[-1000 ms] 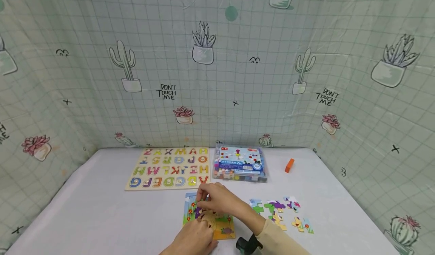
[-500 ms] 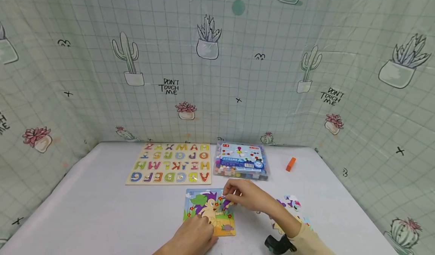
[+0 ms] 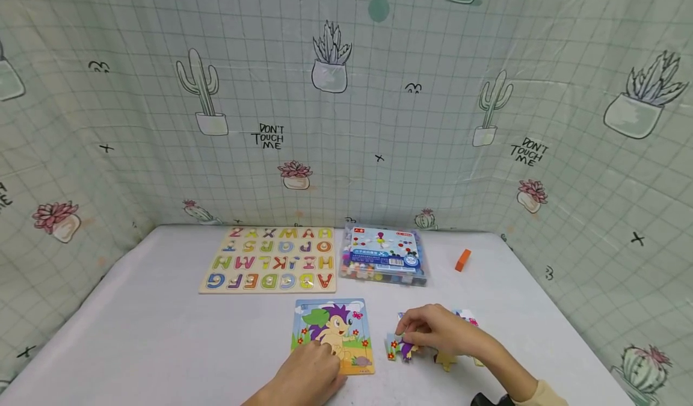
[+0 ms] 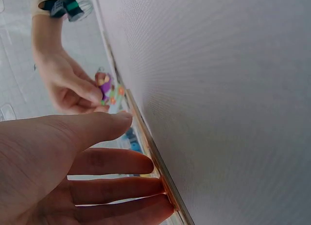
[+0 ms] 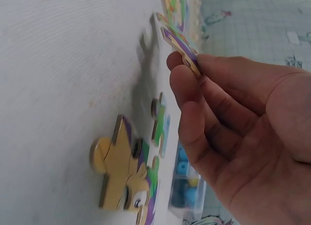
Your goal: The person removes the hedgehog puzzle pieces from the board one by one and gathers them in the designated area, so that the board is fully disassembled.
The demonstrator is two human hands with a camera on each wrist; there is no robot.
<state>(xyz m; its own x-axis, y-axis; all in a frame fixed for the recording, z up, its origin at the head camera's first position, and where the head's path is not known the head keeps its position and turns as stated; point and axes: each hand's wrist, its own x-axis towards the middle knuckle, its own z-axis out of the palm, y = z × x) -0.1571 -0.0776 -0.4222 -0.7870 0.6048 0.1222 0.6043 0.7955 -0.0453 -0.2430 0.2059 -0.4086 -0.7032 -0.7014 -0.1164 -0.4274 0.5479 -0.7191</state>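
Observation:
A hedgehog picture puzzle board [image 3: 352,310] lies flat at the front middle of the table. My left hand [image 3: 311,371] rests on its lower left part; in the left wrist view the fingers [image 4: 121,188] reach out nearly straight to the board's edge. To the right of the board, my right hand [image 3: 441,329] pinches a puzzle piece [image 5: 182,47] with purple, green and red flowers between thumb and fingertips, tilted above the table. Loose puzzle pieces [image 5: 116,171] lie below that hand, partly hidden by it in the head view.
A wooden alphabet board [image 3: 267,260] stands back left on the table. Beside it is a clear plastic box [image 3: 383,255] of coloured beads with a printed lid. An orange block [image 3: 462,260] lies at the back right. A patterned cloth [image 3: 346,123] surrounds the table's back and sides.
My right hand has moved from over the board to the right, carrying the flowered piece towards the loose pieces, and uncovered the hedgehog picture. My left hand stays on the board.

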